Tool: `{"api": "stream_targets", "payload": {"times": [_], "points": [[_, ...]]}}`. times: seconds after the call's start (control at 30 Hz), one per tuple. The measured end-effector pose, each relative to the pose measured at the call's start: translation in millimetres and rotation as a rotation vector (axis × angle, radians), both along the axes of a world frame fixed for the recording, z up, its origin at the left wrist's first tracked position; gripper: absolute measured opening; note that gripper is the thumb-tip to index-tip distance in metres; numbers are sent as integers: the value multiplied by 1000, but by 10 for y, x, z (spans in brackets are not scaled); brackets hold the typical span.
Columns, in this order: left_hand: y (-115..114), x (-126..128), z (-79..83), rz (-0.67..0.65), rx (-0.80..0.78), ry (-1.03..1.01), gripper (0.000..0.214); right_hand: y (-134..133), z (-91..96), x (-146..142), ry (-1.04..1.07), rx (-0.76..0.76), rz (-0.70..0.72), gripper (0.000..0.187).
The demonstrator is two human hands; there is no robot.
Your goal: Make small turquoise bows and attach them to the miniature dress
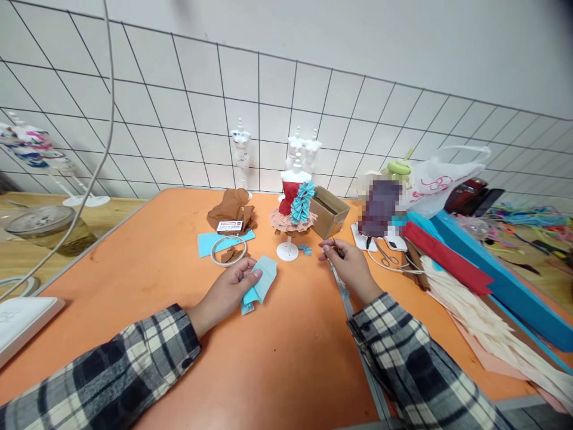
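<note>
My left hand (230,292) pinches a folded piece of light-blue crepe paper (265,278) between thumb and fingers, above the orange table. My right hand (351,269) is closed round a small, thin dark tool (339,251); the fingers cover most of it, so its kind is unclear. Between and beyond the hands stands a small white mannequin (296,176) on a round base. It wears a red bodice (290,197) with light-blue ruffles (302,203) down one side and a pink frilled skirt (286,220). A loose light-blue ruffle (305,249) lies beside the base.
An embroidery hoop (213,253), brown crumpled paper (227,208) and a small white box (230,226) lie at the left. A cardboard box (332,218) stands behind the mannequin. Scissors (390,259), a white cable and paper strips (470,298) cover the right side.
</note>
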State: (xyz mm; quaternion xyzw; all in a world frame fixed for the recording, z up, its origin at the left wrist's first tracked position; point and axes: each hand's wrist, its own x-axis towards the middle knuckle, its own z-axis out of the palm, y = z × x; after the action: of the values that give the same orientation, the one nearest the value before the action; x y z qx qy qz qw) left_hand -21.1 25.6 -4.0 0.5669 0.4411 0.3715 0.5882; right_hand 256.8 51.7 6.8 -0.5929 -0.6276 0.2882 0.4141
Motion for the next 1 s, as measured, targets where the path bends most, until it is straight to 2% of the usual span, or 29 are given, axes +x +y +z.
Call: {"api": "stream_targets", "payload": {"times": [0.13, 0.23, 0.3, 0.37, 0.43, 0.53, 0.67, 0.8, 1.0], "points": [[-24, 22, -34, -31, 61, 69, 36, -92, 45, -175, 237, -183, 143, 37], [-33, 27, -61, -66, 100, 122, 34, -70, 79, -87, 334, -202, 74, 37], [-27, 25, -72, -62, 98, 112, 33, -26, 116, 104, 177, -129, -39, 32], [-16, 23, -74, -46, 81, 83, 33, 5, 158, 328, -151, -37, -123, 23], [-7, 25, -70, -37, 59, 60, 33, 4, 192, 502, -378, -39, -95, 31], [-3, 31, -72, -40, 41, 48, 34, -48, 214, 587, -528, -128, 74, 37], [-16, 50, -96, -49, 72, 87, 33, -89, 191, 497, -593, -232, 164, 17], [-32, 89, -105, -67, 110, 146, 33, -32, 104, 316, -484, -233, 272, 25], [-73, 120, -26, -111, 155, 208, 32, 107, 14, -166, -479, -145, 377, 27]]}}
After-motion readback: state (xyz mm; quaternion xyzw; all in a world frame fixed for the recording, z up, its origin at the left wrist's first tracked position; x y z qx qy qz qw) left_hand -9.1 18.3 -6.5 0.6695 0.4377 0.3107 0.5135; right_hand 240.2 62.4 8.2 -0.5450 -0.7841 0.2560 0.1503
